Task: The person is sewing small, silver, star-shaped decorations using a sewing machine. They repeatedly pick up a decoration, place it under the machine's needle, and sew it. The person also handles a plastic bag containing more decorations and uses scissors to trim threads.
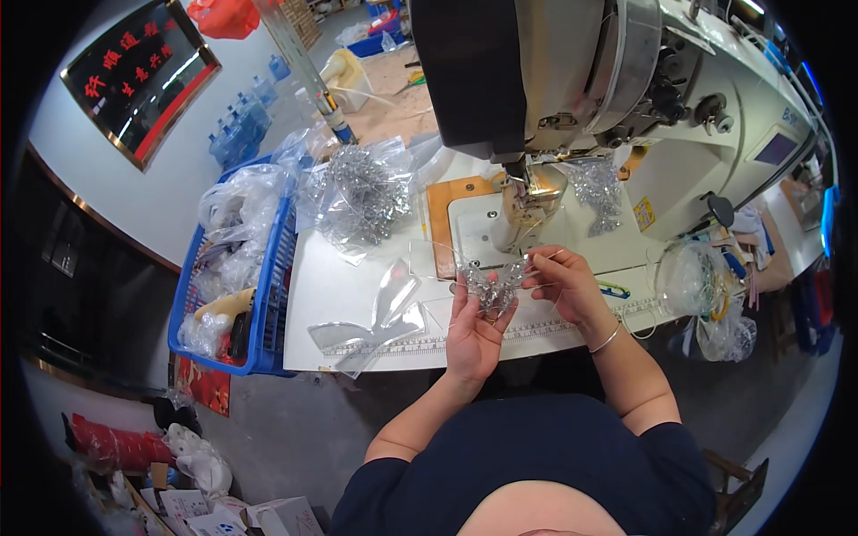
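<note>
Just in front of the sewing machine's (536, 210) needle area, a bunch of shiny silver, tinsel-like pieces (493, 288) is held up over the table edge. My left hand (474, 344) cups it from below, fingers curled round it. At its right side my right hand (569, 286) has thumb and fingers pinched together on the bunch's edge or a thin strand; the exact grip is too small to tell. Cut clear plastic pieces (380, 322) lie left of my left hand. A small green-handled tool (614, 289) rests beside my right wrist.
More silver pieces lie heaped on clear plastic (357, 192) at the left and in a smaller pile (597, 192) under the machine arm. A blue basket (271, 313) of plastic bags stands against the table's left edge. A printed ruler (536, 330) runs along the front.
</note>
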A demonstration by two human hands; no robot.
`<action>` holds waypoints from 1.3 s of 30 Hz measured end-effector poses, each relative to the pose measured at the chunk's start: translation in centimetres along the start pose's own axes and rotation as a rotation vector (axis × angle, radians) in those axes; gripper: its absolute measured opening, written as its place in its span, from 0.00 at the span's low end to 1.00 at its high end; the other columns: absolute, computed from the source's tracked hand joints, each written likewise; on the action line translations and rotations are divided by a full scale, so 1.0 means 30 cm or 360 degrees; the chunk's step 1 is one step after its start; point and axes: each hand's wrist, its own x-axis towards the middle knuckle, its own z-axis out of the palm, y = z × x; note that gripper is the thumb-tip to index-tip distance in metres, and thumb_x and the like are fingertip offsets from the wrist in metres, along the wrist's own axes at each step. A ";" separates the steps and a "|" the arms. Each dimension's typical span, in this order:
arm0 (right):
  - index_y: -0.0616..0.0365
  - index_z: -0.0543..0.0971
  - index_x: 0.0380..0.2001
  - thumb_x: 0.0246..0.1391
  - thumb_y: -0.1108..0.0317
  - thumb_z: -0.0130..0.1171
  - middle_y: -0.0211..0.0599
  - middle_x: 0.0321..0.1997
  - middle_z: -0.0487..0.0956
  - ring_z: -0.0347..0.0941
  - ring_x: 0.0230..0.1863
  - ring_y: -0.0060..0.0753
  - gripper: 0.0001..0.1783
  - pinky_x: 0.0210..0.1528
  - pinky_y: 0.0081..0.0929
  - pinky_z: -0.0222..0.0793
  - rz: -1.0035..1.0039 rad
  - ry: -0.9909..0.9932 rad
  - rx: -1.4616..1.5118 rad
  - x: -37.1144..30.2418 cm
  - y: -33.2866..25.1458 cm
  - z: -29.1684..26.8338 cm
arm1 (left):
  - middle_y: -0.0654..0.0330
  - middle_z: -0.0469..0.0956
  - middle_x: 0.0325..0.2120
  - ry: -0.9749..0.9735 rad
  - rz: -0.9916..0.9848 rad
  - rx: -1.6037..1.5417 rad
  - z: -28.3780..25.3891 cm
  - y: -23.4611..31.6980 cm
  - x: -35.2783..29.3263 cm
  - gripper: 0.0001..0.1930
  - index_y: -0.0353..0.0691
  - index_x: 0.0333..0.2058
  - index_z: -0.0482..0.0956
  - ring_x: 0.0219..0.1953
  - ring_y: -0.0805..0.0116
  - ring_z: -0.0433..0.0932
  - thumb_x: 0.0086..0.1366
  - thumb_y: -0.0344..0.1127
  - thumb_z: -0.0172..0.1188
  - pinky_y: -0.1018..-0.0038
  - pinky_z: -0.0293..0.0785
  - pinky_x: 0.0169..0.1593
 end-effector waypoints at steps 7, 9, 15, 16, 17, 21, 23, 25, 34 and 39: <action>0.59 0.75 0.40 0.54 0.66 0.56 0.35 0.33 0.78 0.77 0.29 0.25 0.11 0.26 0.17 0.73 -0.0011 -0.0001 -0.0001 0.000 0.001 -0.006 | 0.58 0.62 0.57 -0.0022 -0.0040 0.0030 -0.001 0.004 -0.005 0.22 0.59 0.60 0.53 0.57 0.61 0.65 0.68 0.34 0.38 0.56 0.63 0.59; 0.59 0.75 0.40 0.54 0.66 0.56 0.35 0.33 0.78 0.77 0.29 0.25 0.11 0.26 0.17 0.73 -0.0011 0.0000 -0.0005 0.001 0.002 -0.008 | 0.58 0.62 0.57 -0.0023 -0.0047 0.0003 0.000 0.005 -0.007 0.22 0.59 0.60 0.53 0.57 0.61 0.65 0.68 0.34 0.39 0.56 0.63 0.59; 0.59 0.75 0.40 0.54 0.66 0.56 0.36 0.33 0.78 0.77 0.30 0.26 0.12 0.27 0.18 0.74 -0.0018 -0.0012 0.0000 -0.006 0.006 -0.006 | 0.58 0.62 0.57 -0.0003 0.0013 0.0127 -0.012 -0.009 -0.011 0.25 0.58 0.60 0.52 0.57 0.61 0.64 0.67 0.30 0.42 0.57 0.63 0.59; 0.59 0.75 0.41 0.54 0.66 0.56 0.36 0.33 0.78 0.77 0.30 0.26 0.12 0.27 0.18 0.74 -0.0025 -0.0019 0.0001 -0.007 0.006 -0.005 | 0.57 0.63 0.56 0.0025 0.0014 0.0090 -0.009 -0.009 -0.010 0.25 0.57 0.60 0.52 0.56 0.61 0.66 0.67 0.29 0.42 0.57 0.64 0.59; 0.60 0.75 0.41 0.54 0.66 0.56 0.36 0.34 0.78 0.77 0.30 0.27 0.12 0.28 0.19 0.74 -0.0026 -0.0028 0.0021 -0.007 0.009 -0.007 | 0.56 0.64 0.55 0.0053 0.0014 0.0052 -0.005 -0.009 -0.009 0.26 0.56 0.61 0.52 0.54 0.61 0.68 0.66 0.27 0.41 0.58 0.65 0.58; 0.60 0.74 0.43 0.54 0.66 0.57 0.36 0.37 0.77 0.77 0.34 0.29 0.15 0.34 0.21 0.73 -0.0033 -0.0041 0.0098 -0.018 0.007 -0.010 | 0.56 0.65 0.54 0.0046 0.0038 0.0024 -0.007 -0.010 -0.006 0.26 0.56 0.61 0.53 0.53 0.62 0.69 0.67 0.26 0.41 0.59 0.67 0.57; 0.61 0.73 0.44 0.53 0.66 0.57 0.36 0.41 0.75 0.76 0.36 0.28 0.16 0.38 0.21 0.72 -0.0206 0.0090 0.0017 -0.018 0.004 -0.013 | 0.55 0.65 0.55 0.0037 0.0031 0.0091 -0.016 -0.009 -0.006 0.25 0.55 0.61 0.53 0.53 0.62 0.69 0.67 0.26 0.41 0.59 0.67 0.57; 0.61 0.72 0.45 0.53 0.67 0.58 0.35 0.44 0.74 0.74 0.40 0.27 0.16 0.41 0.20 0.70 -0.0544 0.0355 -0.0178 -0.009 0.010 -0.017 | 0.55 0.64 0.55 0.0005 0.0018 0.0137 -0.027 -0.008 -0.008 0.25 0.55 0.61 0.53 0.53 0.62 0.69 0.67 0.26 0.41 0.59 0.67 0.57; 0.60 0.76 0.38 0.41 0.70 0.63 0.42 0.39 0.73 0.69 0.40 0.42 0.17 0.43 0.32 0.67 -0.1451 -0.0334 -0.2083 -0.014 -0.102 0.119 | 0.57 0.66 0.52 0.0017 -0.0250 0.0151 -0.044 -0.012 0.005 0.26 0.52 0.61 0.52 0.52 0.61 0.70 0.65 0.27 0.43 0.59 0.68 0.55; 0.58 0.76 0.39 0.40 0.66 0.65 0.41 0.37 0.72 0.69 0.40 0.41 0.19 0.42 0.30 0.67 -0.1097 -0.0621 -0.2263 0.065 -0.089 0.129 | 0.58 0.65 0.54 -0.0053 -0.0349 0.0309 -0.049 0.001 0.018 0.27 0.53 0.62 0.50 0.53 0.60 0.68 0.66 0.29 0.44 0.56 0.66 0.56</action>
